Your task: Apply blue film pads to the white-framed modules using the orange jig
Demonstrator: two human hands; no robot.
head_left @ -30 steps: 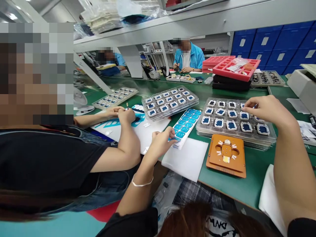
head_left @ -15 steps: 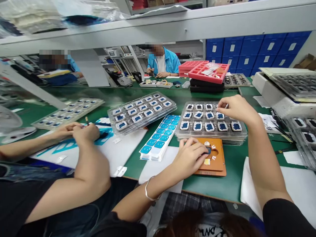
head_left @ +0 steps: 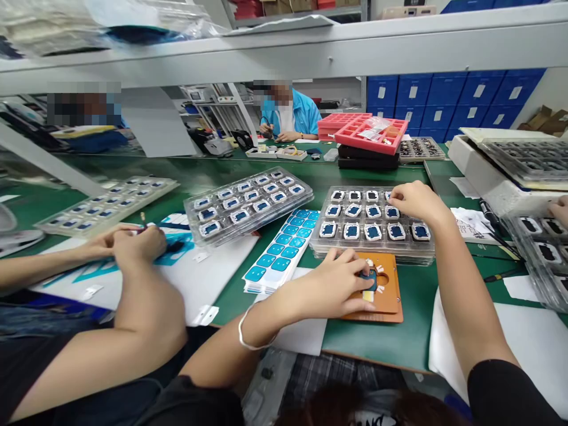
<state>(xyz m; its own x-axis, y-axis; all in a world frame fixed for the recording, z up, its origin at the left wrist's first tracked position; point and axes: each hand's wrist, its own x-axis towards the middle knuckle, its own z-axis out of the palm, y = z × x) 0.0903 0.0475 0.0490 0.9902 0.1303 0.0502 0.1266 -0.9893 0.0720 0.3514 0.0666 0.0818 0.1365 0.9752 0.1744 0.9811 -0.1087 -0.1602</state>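
My left hand (head_left: 339, 285) lies over the orange jig (head_left: 390, 305), thumb apart from the other fingers. Its fingertips touch a small dark-blue piece (head_left: 370, 280) seated beside the jig's round cutout. My right hand (head_left: 415, 203) reaches over the clear plastic tray (head_left: 316, 244) of white-framed parts with dark-blue centres. Its thumb and index finger are pinched together at the back row, right of the middle. Whatever is between those fingertips is hidden. A stack of blue sticker sheets (head_left: 277, 251) lies left of the tray.
A second clear tray (head_left: 248, 201) of similar parts sits left of the stickers. A neighbour's hands (head_left: 133, 242) work over a white sheet at left. Another hand (head_left: 560, 210) shows at the far right edge, by more trays. Red trays (head_left: 373, 133) stand at the back.
My left fingers have spread and shifted on the jig, uncovering more of the blue piece. My right hand has come down slightly at the tray. A hand has appeared at the right edge.
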